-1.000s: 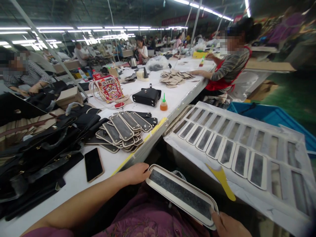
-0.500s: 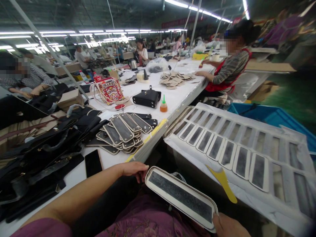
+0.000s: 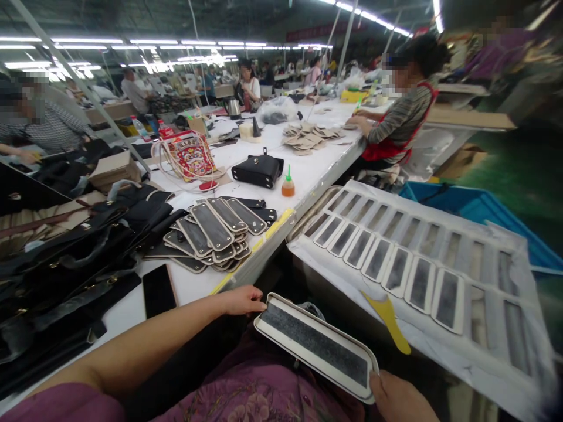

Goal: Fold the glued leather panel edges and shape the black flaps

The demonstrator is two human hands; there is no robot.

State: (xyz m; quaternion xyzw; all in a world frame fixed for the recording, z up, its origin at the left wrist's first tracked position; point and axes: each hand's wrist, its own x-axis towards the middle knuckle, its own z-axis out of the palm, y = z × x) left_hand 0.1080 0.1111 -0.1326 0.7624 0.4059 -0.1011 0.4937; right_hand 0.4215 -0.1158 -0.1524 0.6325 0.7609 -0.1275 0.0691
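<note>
A long bag base (image 3: pixel 314 346) with rounded ends, an off-white border and a dark grey strip lies slanted above my lap. My left hand (image 3: pixel 243 300) is closed, thumb and finger pinched at the base's far left end. Curled fingers are partly hidden there. At the near right end my right hand (image 3: pixel 398 394) grips the rim, thumb on top and the other fingers out of sight below. A small metal piece (image 3: pixel 296 364) shows under the near edge. What hangs below the base is mostly hidden.
Right of me, a white-covered board (image 3: pixel 479 346) carries a row of white-edged dark panels (image 3: pixel 398 269) and a yellow scraper (image 3: pixel 389 319). Left, the white table holds stacked riveted panels (image 3: pixel 213 225), a phone (image 3: pixel 159 291), black bags (image 3: pixel 65 275) and a glue bottle (image 3: pixel 288 184). A co-worker (image 3: pixel 402 111) sits beyond.
The view has shifted slightly. My left fingers have closed into a pinch at the base's end, and the base has tilted a little, still in my right hand.
</note>
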